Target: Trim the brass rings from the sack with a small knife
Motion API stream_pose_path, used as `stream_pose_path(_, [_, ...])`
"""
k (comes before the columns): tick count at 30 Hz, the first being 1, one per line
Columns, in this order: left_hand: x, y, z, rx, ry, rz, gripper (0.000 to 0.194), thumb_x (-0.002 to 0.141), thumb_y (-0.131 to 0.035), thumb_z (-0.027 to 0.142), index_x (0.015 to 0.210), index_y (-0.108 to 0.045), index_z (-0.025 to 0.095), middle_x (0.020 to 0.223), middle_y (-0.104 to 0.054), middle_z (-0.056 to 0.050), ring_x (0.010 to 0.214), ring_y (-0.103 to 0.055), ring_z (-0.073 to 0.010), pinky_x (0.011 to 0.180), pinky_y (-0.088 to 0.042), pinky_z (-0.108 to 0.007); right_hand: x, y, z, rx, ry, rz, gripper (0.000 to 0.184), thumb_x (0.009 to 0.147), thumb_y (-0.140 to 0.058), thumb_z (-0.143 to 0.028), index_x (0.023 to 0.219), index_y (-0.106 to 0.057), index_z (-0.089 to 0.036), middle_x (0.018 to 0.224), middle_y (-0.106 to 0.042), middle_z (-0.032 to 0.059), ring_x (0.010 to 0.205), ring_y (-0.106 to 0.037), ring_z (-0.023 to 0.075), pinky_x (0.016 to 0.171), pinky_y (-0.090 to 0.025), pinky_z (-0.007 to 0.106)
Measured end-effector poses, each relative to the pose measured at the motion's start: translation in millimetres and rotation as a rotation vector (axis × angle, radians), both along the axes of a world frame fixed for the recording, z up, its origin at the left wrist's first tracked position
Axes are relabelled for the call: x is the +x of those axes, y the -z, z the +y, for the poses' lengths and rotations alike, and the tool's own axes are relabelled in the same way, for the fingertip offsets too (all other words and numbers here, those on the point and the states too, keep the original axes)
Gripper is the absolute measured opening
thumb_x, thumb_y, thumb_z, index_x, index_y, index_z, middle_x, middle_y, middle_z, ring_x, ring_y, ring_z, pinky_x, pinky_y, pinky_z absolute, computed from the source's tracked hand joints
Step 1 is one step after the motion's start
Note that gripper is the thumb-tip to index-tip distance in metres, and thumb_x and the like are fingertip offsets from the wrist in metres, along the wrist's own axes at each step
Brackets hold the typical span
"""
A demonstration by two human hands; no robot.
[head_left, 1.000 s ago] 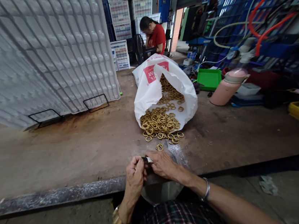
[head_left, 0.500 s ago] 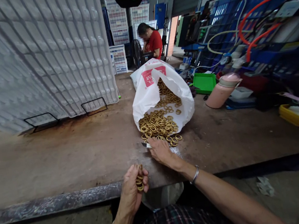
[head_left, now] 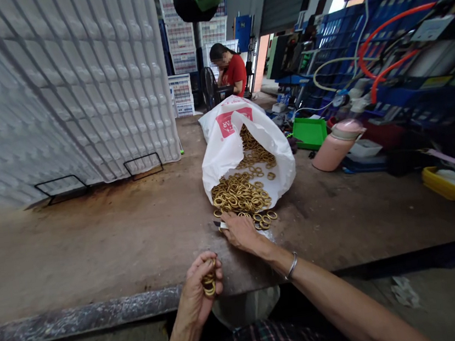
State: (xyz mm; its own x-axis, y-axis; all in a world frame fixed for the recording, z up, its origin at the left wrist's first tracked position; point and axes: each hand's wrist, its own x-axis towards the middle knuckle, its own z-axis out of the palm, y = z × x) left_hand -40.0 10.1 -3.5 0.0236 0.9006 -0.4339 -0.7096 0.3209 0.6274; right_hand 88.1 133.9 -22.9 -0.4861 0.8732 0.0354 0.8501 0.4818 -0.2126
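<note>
Several brass-coloured rings (head_left: 209, 289) are stacked in my left hand (head_left: 196, 288), its fingers curled round them above the table's front edge. My right hand (head_left: 242, 234) reaches to the near edge of a heap of loose rings (head_left: 241, 191). It grips a small knife (head_left: 219, 225), whose dark blade points left past a pale part near the fingers. Whether those fingers also pinch a ring is hidden. The heap spills from the mouth of a white plastic bag (head_left: 220, 163) lying on its side, and more rings show inside it.
Tall white moulded trays (head_left: 109, 85) stand at the left on the brown table (head_left: 96, 253), by black wire stands. To the right are a pink bottle (head_left: 333, 152), a green tray (head_left: 309, 132) and a yellow tray (head_left: 453, 187). A person in red (head_left: 235, 72) sits beyond the bag.
Both hands have shifted slightly left in view, and the rings in my left hand sit a little differently. The knife stays in my right hand beside the heap. The whole view has tilted slightly.
</note>
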Motion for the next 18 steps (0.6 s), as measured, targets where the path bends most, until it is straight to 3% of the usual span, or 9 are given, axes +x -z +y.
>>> stream_pose_path(5, [-4.0,-0.7,0.2,-0.032,-0.036,-0.094,0.025,0.059,-0.072,0.015,0.077,-0.055,0.014,0.080,-0.061,-0.004,0.059,-0.056,-0.0085,0.037,-0.033,-0.013,-3.2,-6.3,-12.0,0.005,-0.079,0.019,0.023,0.083,-0.043,-0.029,0.104,-0.048,-0.021,0.098,-0.057,0.0053,0.074,-0.056,0.0161,0.059,-0.032,0.025])
stream_pose_path(12, [-13.8,2.0,0.6,-0.009,-0.119,-0.204,0.027,0.061,-0.072,0.017,0.081,-0.054,0.015,0.080,-0.060,-0.002,0.053,-0.050,-0.0044,0.035,-0.028,-0.011,-4.5,-14.8,-32.6,-0.158,-0.163,0.238,0.014,0.079,-0.045,-0.017,0.092,-0.052,-0.019,0.075,-0.060,0.0009,0.069,-0.053,0.0131,0.059,-0.029,0.022])
stream_pose_path(15, [-13.4,4.2,1.4,-0.028,-0.180,-0.130,0.029,0.062,-0.073,0.025,0.073,-0.049,0.015,0.069,-0.056,0.002,0.047,-0.046,-0.0029,0.035,-0.028,-0.011,-6.2,-16.0,-38.4,-0.171,-0.156,0.412,0.011,0.080,-0.045,-0.017,0.089,-0.052,-0.019,0.075,-0.060,0.0006,0.069,-0.053,0.0126,0.062,-0.032,0.021])
stream_pose_path(18, [-8.7,4.1,1.0,0.002,-0.221,0.079,0.034,0.062,-0.073,0.034,0.068,-0.045,0.016,0.061,-0.051,0.006,0.044,-0.044,-0.0029,0.035,-0.029,-0.012,-7.7,-17.7,-42.6,-0.144,-0.163,0.521,0.008,0.081,-0.046,-0.019,0.086,-0.051,-0.020,0.075,-0.059,0.0008,0.069,-0.052,0.0127,0.064,-0.035,0.021])
